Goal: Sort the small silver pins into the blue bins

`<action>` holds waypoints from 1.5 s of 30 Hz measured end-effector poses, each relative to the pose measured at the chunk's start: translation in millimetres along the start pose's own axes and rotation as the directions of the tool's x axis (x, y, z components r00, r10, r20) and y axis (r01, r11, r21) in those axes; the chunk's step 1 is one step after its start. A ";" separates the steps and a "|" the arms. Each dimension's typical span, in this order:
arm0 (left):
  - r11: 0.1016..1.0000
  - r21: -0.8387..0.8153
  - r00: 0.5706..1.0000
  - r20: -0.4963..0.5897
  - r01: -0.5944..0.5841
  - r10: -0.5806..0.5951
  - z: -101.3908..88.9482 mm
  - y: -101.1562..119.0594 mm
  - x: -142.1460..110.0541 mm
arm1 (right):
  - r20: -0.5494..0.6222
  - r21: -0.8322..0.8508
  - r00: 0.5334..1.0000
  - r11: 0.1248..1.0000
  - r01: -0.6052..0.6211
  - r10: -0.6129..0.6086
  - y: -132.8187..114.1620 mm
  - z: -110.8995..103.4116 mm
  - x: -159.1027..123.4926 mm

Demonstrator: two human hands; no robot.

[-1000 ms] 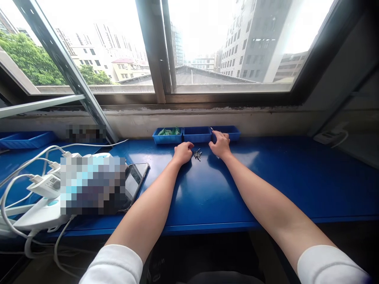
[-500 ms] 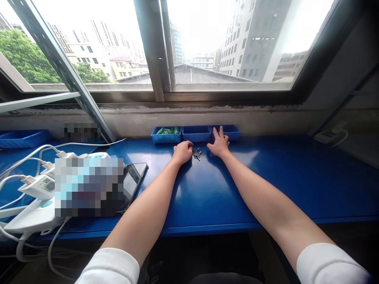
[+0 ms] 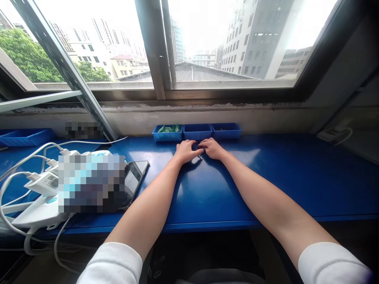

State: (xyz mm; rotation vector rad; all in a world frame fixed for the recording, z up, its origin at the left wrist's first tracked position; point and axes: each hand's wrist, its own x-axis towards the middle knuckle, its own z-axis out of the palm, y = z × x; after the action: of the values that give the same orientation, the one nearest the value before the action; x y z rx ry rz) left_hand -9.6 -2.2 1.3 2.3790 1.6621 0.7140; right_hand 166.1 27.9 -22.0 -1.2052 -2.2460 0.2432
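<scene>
A small pile of dark screws (image 3: 199, 156) lies on the blue tabletop, mostly covered by my hands. My left hand (image 3: 186, 152) curves around the pile's left side, thumb and fingers apart. From the right, my right hand (image 3: 212, 150) reaches over the pile with its fingers bent together; what they hold, if anything, is hidden. Behind my hands stand three blue bins in a row. Green bagged items fill part of the left bin (image 3: 167, 136). Nothing shows inside the middle bin (image 3: 197, 133). A few small thin pieces are visible in the right bin (image 3: 226, 131).
A phone (image 3: 136, 181) lies left of my left forearm, beside a blurred patch. Further left, a white power strip (image 3: 38, 213) carries plugged-in chargers and cables. A metal rack post (image 3: 85, 98) rises at the left. The window wall bounds the table's back.
My right hand has moved from over the right bin back to the screws, and its spread fingers have bent together. My left thumb now reaches across the pile.
</scene>
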 end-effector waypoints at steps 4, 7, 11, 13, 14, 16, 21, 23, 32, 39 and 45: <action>0.990 0.061 0.989 0.082 -0.125 0.120 3.5 -2.0 -0.1 | 0.005 -0.019 1.000 1.000 -0.019 0.019 0.7 -1.5 0.3; 0.989 0.061 0.987 0.102 -0.134 0.128 5.7 -4.3 2.1 | 0.005 -0.006 1.000 1.000 -0.012 0.012 1.2 -4.7 0.0; 0.991 0.043 0.987 0.106 -0.123 0.118 5.4 -4.7 3.4 | 0.026 0.015 1.000 1.000 -0.011 0.011 1.1 -9.7 -1.4; 0.991 0.043 0.986 0.110 -0.127 0.121 4.7 -4.1 3.0 | 0.030 0.014 0.999 1.000 -0.021 0.021 -0.2 -11.6 -2.2; 0.991 0.048 0.986 0.110 -0.128 0.122 4.4 -3.7 2.8 | 0.030 0.008 0.999 1.000 -0.027 0.027 -1.1 -12.3 -2.5; 0.990 0.060 0.986 0.109 -0.131 0.124 3.8 -3.1 2.2 | 0.032 -0.014 0.999 0.999 -0.043 0.043 -3.3 -13.1 -2.9; 0.987 0.079 0.986 0.102 -0.137 0.128 2.5 -2.3 1.3 | 0.047 -0.045 0.995 0.995 -0.085 0.087 -8.1 -13.9 -2.2; 0.987 0.077 0.986 0.096 -0.144 0.136 2.2 -2.1 1.0 | 0.050 -0.041 0.993 0.994 -0.101 0.103 -9.3 -14.5 -1.8; 0.985 0.084 0.986 0.086 -0.153 0.146 2.7 -2.3 1.1 | 0.075 0.037 0.995 0.997 -0.064 0.062 -9.8 -19.3 -6.3; 0.985 0.067 0.985 0.086 -0.157 0.151 2.9 -2.2 1.1 | 0.081 -0.016 0.993 0.996 -0.083 0.084 -13.7 -21.3 -6.4; 0.994 -0.002 0.993 0.045 -0.108 0.108 1.1 0.0 0.3 | 0.040 0.106 0.993 0.988 -0.114 0.110 -11.1 -19.6 -7.9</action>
State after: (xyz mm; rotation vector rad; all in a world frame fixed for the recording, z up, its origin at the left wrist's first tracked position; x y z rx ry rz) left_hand -9.0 -1.8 0.4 2.4823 1.5259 0.6713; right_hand 172.7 13.0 -4.5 -1.2791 -2.1667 0.4270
